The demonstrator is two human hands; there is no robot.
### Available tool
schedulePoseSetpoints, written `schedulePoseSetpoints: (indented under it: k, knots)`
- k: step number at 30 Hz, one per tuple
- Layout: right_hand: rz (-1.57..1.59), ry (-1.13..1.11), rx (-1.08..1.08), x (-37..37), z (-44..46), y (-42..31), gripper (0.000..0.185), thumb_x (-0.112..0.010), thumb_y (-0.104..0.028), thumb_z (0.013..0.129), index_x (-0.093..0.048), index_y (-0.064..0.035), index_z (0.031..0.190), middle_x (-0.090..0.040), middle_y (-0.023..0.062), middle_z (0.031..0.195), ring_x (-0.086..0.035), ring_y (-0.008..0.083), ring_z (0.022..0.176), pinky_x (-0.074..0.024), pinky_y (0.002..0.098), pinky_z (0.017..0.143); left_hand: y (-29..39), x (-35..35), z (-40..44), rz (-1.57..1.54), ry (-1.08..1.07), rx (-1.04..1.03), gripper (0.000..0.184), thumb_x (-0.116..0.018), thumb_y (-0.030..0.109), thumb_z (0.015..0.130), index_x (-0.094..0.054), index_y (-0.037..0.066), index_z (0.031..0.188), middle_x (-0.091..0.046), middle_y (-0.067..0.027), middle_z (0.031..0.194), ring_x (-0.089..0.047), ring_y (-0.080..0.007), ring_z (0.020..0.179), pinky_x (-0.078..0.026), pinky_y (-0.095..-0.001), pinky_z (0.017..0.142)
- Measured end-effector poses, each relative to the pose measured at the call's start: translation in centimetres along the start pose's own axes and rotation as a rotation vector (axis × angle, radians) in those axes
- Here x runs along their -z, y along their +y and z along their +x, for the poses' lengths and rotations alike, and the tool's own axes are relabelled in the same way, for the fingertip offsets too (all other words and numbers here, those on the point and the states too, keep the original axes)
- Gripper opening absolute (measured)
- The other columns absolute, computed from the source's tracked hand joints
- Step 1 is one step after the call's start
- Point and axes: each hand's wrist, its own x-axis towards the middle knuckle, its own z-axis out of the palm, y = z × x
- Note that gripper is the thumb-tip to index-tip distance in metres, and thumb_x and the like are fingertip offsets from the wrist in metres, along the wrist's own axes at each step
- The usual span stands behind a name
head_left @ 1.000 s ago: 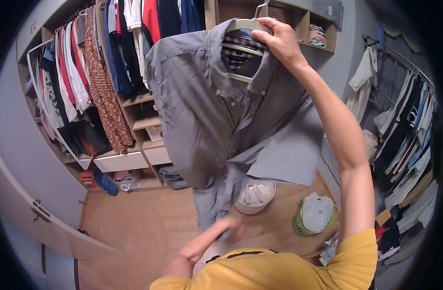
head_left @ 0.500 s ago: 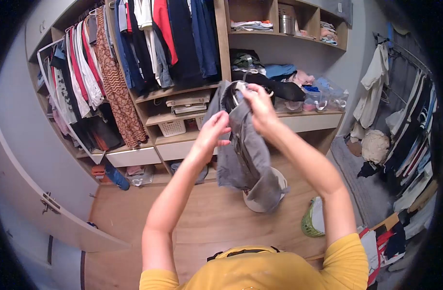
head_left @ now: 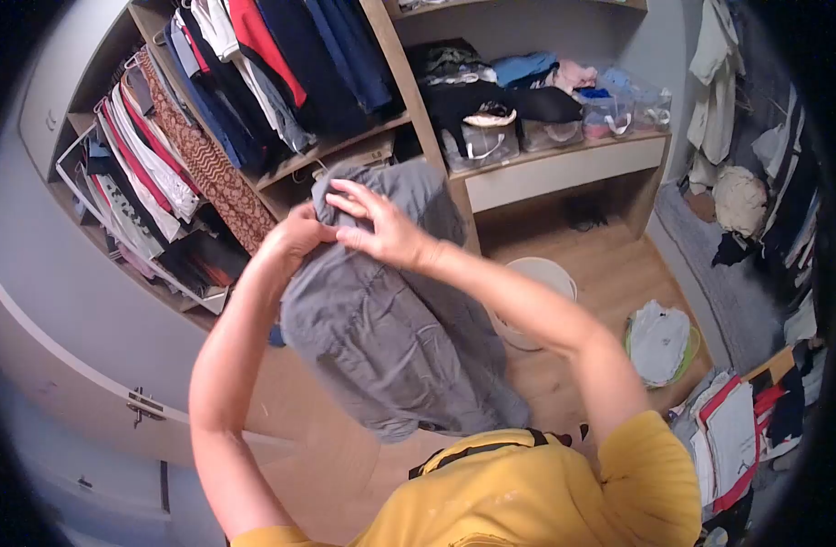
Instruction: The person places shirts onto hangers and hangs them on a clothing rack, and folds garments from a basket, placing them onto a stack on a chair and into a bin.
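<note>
A grey shirt (head_left: 381, 337) hangs spread out in front of my body, its upper end raised toward the shelves. My left hand (head_left: 297, 235) is closed on the cloth near the collar, fingertips partly hidden by the fold. Close beside it, my right hand (head_left: 381, 228) grips the same collar area, thumb below and fingers above the edge. The two hands nearly touch. Whether a hanger sits inside the shirt is hidden by the cloth.
Clothes on hangers (head_left: 281, 64) fill the wardrobe at upper left. Clear plastic boxes (head_left: 482, 146) stand on a shelf above a white drawer (head_left: 564, 173). On the floor are a white round bin (head_left: 550, 273) and a green basket (head_left: 687, 360) with pale cloth.
The shirt has swung left and nearer, and now shows a broad grey side. Both hands have come together at its collar. My view has turned right and downward.
</note>
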Motion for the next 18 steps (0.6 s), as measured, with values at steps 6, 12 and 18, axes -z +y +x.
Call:
schedulePoseSetpoints:
  k: [6,12,18]
  knots:
    - [-0.551,0.470,0.525,9.5,3.8,-7.5,0.042,-0.059,-0.014,0.076,-0.048,-0.0040,0.116,-0.053,0.0129,0.112,-0.050,0.0249,0.104,-0.0394,0.0322,0.087,6.0,0.9,-3.1,0.360,0.072,-0.363,0.038,-0.061,0.013,0.078,-0.048,0.000,0.112,-0.058,-0.0038,0.098,-0.054,-0.0109,0.084,-0.044,-0.0250,0.075]
    - [-0.788,0.667,0.636,7.1,-1.7,-1.1,0.054,-0.046,-0.011,0.078,-0.030,-0.0037,0.129,-0.032,0.0169,0.132,-0.022,0.0362,0.126,-0.0055,0.0512,0.103,11.2,-0.3,-6.0,0.516,0.197,-0.514,0.040,-0.063,0.020,0.079,-0.049,-0.002,0.109,-0.059,-0.0051,0.091,-0.056,-0.0102,0.078,-0.045,-0.0214,0.073]
    - [-0.662,-0.713,-0.930,1.6,-37.3,24.0,0.040,-0.049,-0.019,0.080,-0.041,-0.0017,0.114,-0.038,0.0145,0.119,-0.029,0.0275,0.111,-0.0216,0.0473,0.088,15.0,-0.8,-9.9,0.467,0.269,-0.694,0.039,-0.060,0.015,0.079,-0.048,-0.006,0.109,-0.059,-0.0084,0.098,-0.055,-0.0153,0.086,-0.042,-0.0255,0.080]
